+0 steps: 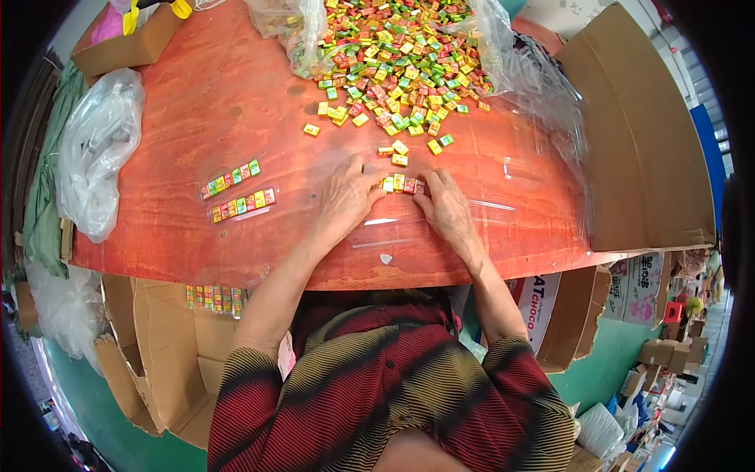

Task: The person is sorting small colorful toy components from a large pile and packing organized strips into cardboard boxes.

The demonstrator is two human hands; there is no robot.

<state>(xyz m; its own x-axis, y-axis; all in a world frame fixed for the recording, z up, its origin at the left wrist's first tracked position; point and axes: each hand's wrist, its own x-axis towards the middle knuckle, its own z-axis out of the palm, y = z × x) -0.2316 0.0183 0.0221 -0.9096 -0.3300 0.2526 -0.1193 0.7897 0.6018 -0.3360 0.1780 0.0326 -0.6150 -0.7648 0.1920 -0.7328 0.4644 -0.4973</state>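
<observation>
A short row of small coloured candy boxes (400, 183) lies on the red table between my hands. My left hand (346, 198) pinches its left end, thumb and fingers closed against it. At the other end, the thumb and fingers of my right hand (448, 206) close on the last boxes and partly hide them. Just beyond the row sit a few loose boxes (399, 160). Two finished-looking rows, an upper strip (230, 178) and a lower strip (243, 205), lie left of my left hand in clear plastic.
A big heap of loose little boxes (401, 63) spills from a clear bag (493, 47) at the far side. Clear plastic sleeves (487, 206) lie right of my hands. A tall cardboard sheet (641, 149) stands at right. Below the left edge, an open carton (169, 346) holds packed strips.
</observation>
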